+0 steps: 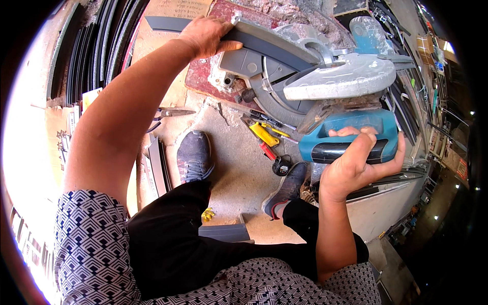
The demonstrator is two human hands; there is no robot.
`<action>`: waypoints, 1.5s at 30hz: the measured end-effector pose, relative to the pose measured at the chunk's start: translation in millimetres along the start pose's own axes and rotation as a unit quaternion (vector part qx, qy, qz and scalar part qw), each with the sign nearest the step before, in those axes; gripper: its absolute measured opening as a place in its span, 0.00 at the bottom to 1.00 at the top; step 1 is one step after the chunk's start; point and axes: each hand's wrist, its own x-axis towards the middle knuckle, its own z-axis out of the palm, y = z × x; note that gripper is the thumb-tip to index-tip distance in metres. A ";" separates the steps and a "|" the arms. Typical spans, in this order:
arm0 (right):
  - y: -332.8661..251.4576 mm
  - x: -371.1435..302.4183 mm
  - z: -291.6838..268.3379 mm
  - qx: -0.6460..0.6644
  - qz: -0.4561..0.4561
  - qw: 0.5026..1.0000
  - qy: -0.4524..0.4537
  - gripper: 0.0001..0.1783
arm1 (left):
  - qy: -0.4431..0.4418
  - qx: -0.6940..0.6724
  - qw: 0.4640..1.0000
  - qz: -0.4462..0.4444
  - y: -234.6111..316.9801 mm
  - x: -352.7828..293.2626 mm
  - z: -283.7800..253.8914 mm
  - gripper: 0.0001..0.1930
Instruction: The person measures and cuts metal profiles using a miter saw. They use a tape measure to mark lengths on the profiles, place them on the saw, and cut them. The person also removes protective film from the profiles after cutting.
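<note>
My left hand [204, 36] is closed over a long dark grey profile strip [269, 48]. Its fingers reach over the far edge, and the thumb lies along the near side. The strip rests across the grey base [239, 62] of a mitre saw, one end sticking out to the left. On the right, my right hand [351, 165] wraps round the saw's teal handle [351, 122], fingers passing through the grip opening. Between the hands, a dusty pale blade guard [345, 80] covers the blade, which I cannot make out. The strip's right end runs behind the guard.
On the floor before the saw lie a yellow utility knife [263, 134], a black tape measure [281, 165] and pliers [175, 112]. Black strips [96, 46] are stacked at far left. A grey offcut [223, 233] lies near my legs; my shoes flank the tools.
</note>
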 end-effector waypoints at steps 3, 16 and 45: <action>-1.1 0.4 1.2 0.003 -0.004 1.000 0.000 0.33 | -0.008 0.004 1.000 -0.003 0.3 0.7 0.1 0.37; 5.6 -0.6 -0.1 -0.021 -0.026 0.999 -0.005 0.34 | -0.011 0.004 1.000 -0.009 2.3 0.4 -1.3 0.38; 11.5 -9.9 7.6 0.025 -0.032 0.999 0.007 0.35 | -0.008 0.009 1.000 -0.009 1.6 -0.1 -0.2 0.38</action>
